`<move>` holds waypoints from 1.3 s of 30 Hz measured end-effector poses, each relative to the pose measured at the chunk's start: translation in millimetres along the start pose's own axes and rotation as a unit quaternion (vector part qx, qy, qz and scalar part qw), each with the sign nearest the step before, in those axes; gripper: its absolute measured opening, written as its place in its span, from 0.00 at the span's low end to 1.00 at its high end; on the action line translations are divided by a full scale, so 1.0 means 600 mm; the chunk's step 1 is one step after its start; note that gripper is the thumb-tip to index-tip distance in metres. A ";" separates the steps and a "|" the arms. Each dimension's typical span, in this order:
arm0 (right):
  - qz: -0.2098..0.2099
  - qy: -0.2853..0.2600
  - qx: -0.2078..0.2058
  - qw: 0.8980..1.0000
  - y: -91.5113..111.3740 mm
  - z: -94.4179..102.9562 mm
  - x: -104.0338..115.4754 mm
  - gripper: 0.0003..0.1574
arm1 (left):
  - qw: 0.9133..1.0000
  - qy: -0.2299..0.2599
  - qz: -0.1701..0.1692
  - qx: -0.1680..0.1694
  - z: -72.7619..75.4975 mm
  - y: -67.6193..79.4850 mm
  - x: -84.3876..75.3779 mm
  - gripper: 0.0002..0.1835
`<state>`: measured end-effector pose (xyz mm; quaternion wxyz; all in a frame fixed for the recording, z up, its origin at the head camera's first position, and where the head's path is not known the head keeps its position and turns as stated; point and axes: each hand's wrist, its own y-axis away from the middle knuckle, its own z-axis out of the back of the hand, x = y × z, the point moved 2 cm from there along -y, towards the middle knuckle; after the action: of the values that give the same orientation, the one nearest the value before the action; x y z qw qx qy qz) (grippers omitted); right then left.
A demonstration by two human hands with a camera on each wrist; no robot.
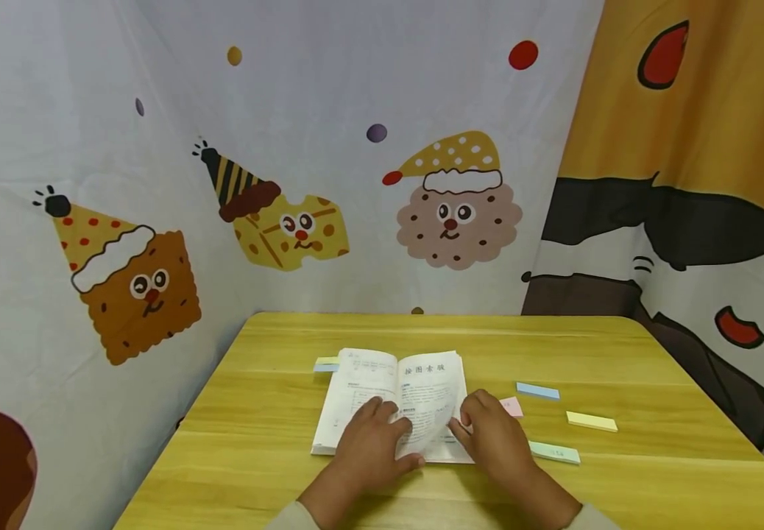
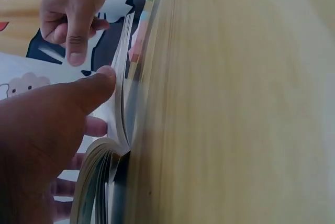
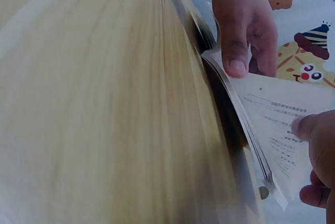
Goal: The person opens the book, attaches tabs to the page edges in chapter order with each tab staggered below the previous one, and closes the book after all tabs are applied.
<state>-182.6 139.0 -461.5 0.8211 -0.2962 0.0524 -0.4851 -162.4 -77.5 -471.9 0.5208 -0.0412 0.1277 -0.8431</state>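
Yellow wood-grain tbl (image 1: 223, 442) stands w/ white cartoon-print cloth (image 1: 329, 88) behind & orange/blk/white cloth (image 1: 610, 125) at R.

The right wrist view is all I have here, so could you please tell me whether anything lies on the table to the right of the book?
Observer: Yes, in the head view four paper strips lie on the table to the right of the book: a blue strip, a yellow strip, a green strip and, beside the right hand, a pink strip.

Operator: Thank you; is there anything at the book's left edge as well?

Observer: Yes, a yellow tab and a blue tab stick out past it, near the far end.
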 end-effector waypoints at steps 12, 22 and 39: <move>0.089 -0.051 0.200 0.974 0.018 -0.011 -0.009 0.20 | 0.973 0.023 0.132 -0.186 0.017 -0.003 0.018 0.50; 0.166 -0.072 0.183 0.966 0.007 -0.010 -0.015 0.08 | 0.997 -0.072 0.018 -0.028 0.019 -0.003 0.006 0.24; 0.073 -0.045 0.084 0.993 0.009 -0.008 0.002 0.16 | 0.997 0.025 0.055 -0.047 0.004 -0.003 0.001 0.26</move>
<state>-179.6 137.7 -468.1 0.8778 -0.2428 -0.0044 -0.4128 -163.9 -77.7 -469.5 0.5604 -0.0368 0.1821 -0.8071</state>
